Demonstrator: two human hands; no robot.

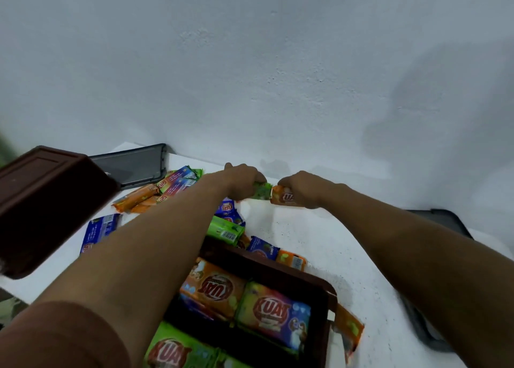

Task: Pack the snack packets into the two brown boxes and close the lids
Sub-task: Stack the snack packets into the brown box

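Both arms reach to the far side of the white table [319, 245]. My left hand [242, 181] grips a green snack packet [261, 191]. Beside it my right hand [303, 189] grips an orange snack packet [281, 196]. A brown box [322, 292] stands open near me with orange, green and multicoloured packets inside [219, 287]. A second brown box [47, 200] sits at the left, its inside hidden. Loose packets lie on the table: orange and blue ones [155, 192] at the back left, a blue one [100, 228], and green, blue and orange ones [226, 230] behind the open box.
A dark transparent lid [133, 164] lies against the wall at the back left. Another dark lid [442, 220] lies at the table's right edge, partly under my right arm. An orange packet [350, 331] lies beside the open box's right wall. A white wall rises behind the table.
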